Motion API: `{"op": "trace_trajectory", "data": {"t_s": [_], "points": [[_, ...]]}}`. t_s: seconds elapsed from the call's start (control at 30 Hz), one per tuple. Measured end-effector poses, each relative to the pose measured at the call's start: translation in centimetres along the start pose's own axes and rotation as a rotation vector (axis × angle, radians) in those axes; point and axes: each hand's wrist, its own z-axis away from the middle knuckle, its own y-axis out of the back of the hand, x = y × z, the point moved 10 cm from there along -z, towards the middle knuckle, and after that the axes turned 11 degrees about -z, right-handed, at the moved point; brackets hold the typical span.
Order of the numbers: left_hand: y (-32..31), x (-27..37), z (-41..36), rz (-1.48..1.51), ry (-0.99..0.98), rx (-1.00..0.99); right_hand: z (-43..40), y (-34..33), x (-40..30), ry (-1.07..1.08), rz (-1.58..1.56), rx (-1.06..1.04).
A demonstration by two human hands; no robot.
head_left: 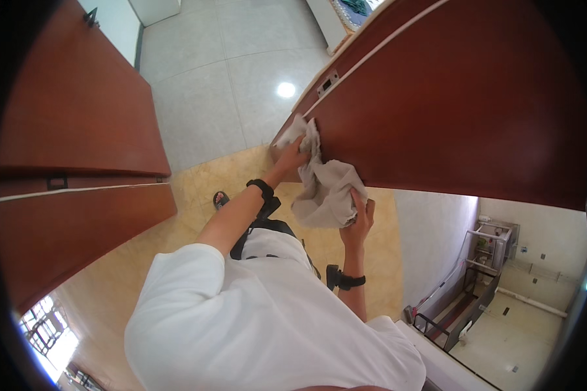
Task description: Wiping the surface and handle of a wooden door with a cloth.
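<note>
A light grey-beige cloth hangs between my two hands beside a reddish-brown wooden door frame. My left hand grips the cloth's upper part against the low end of the wood, close to a pale strip that runs along it. A metal strike plate is set in the wood above that hand. Lower and to the right, my right hand holds the bunched lower part of the cloth, its fingers spread over the folds. Both wrists wear black straps with a small device.
A second reddish-brown wooden panel stands at the left. Grey floor tiles meet yellowish tiles under me. At the lower right are a metal rack and a white ledge; a barred window shows at the lower left.
</note>
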Motion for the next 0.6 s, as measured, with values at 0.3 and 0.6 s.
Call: {"op": "trace_trajectory", "data": {"t_s": [0.3, 0.6], "points": [[1.9, 8.1, 1.0, 0.141, -0.224, -0.012, -0.8, -1.7, -6.2, 0.405, 0.128, -0.001], [4.2, -2.2, 9.2, -0.071, 0.134, -0.566, -7.0, -5.5, -13.9, 0.507, -0.063, 0.081]]}}
